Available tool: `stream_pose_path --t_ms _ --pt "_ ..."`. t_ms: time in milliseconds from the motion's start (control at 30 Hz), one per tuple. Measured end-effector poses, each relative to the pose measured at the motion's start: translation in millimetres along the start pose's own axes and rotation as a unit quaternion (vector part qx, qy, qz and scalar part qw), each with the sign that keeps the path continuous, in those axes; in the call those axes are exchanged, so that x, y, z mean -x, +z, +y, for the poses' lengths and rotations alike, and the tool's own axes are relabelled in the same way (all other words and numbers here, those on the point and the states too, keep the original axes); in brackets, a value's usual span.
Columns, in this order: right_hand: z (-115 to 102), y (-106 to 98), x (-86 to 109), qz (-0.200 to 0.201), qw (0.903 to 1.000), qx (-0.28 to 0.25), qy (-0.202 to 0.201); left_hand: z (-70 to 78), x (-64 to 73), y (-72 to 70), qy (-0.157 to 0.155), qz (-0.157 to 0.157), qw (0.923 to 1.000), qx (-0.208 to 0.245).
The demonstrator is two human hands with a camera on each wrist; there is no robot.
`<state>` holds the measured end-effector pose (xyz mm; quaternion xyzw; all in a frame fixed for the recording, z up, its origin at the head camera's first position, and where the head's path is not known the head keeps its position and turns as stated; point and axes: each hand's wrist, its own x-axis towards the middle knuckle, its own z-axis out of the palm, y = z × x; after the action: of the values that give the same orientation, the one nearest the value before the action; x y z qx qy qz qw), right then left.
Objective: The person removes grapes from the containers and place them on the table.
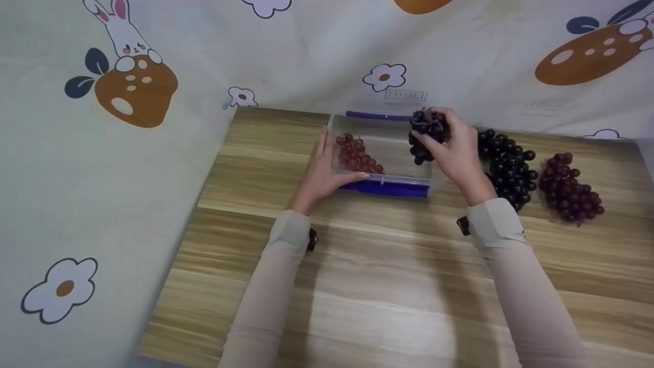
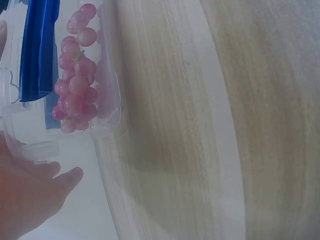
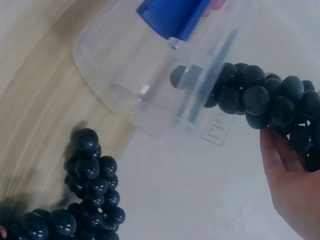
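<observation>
A clear plastic container (image 1: 403,176) with blue side latches (image 1: 384,188) stands on the table, and a bunch of red grapes (image 1: 357,153) lies inside at its left end. My left hand (image 1: 323,176) rests against the container's left end, its fingers straight along the wall and its thumb stretched along the front rim. Over the right end, my right hand (image 1: 456,148) grips a bunch of black grapes (image 1: 424,134). In the right wrist view, the lower tip of that bunch shows through the container's wall, and the fingers (image 3: 280,155) support it from beneath.
To the right of the container lies more of the black grapes (image 1: 513,171), partly behind the right wrist. Farther right is a bunch of dark red grapes (image 1: 572,189). A printed curtain (image 1: 306,56) hangs along the back and left edges of the wooden table (image 1: 245,189).
</observation>
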<state>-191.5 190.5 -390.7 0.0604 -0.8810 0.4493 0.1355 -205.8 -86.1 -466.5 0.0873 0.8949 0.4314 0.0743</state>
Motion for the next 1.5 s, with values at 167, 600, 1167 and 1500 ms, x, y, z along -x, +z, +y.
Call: stream_pose_path --t_ms 167,600,1167,1500 --pt "-4.6 -6.9 7.9 0.012 0.9999 -0.001 0.004 0.3 0.4 0.0 -0.002 -0.002 1.0000 -0.001" --pt "-8.7 -25.8 33.0 0.064 0.9978 -0.010 0.007 0.9 0.5 -0.9 -0.001 -0.001 1.0000 -0.009" --pt "-15.6 -48.0 60.7 0.092 0.9946 -0.047 0.009 0.6 0.0 -0.9 0.002 -0.004 1.0000 0.003" --pt "-23.5 -57.7 68.1 0.118 0.9913 -0.058 -0.001 1.0 0.8 -1.2 0.007 -0.001 1.0000 -0.004"
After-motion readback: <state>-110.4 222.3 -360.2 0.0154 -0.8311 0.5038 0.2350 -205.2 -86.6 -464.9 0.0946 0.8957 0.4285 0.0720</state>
